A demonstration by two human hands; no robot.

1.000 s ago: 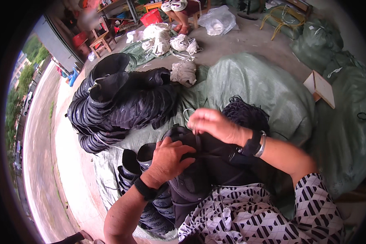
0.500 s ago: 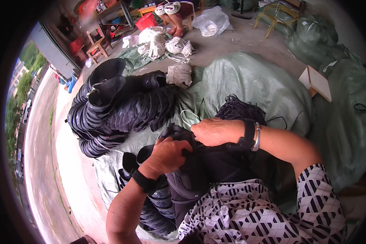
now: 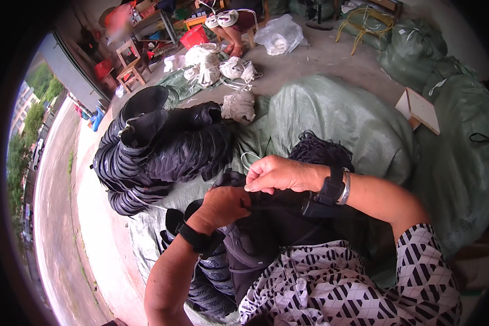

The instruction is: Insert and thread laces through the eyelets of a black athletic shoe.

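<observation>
My left hand (image 3: 223,205) is closed on a dark shoe upper (image 3: 236,178), whose top edge shows just past the knuckles. Close beside it, my right hand (image 3: 280,174) has thumb and forefinger pinched together; whatever is between the tips is too small to make out. Black cloth covers my lap below both hands. A bundle of black laces (image 3: 321,151) lies just beyond my right wrist. To the left, nested black shoe uppers (image 3: 185,144) are piled in thick stacks. More stacked uppers (image 3: 214,274) lie below my left forearm.
Green woven sacks (image 3: 337,108) bulge in front and to the right. An open carton piece (image 3: 420,111) rests on one. Bundles of whitish uppers (image 3: 239,106) lie farther off, near a seated person's legs (image 3: 233,41). A wooden chair (image 3: 129,65) stands at far left.
My right hand has shifted slightly left and up, its fingertips now pinched close over my left hand. My left hand stays nearly in place, its fingers curled farther under.
</observation>
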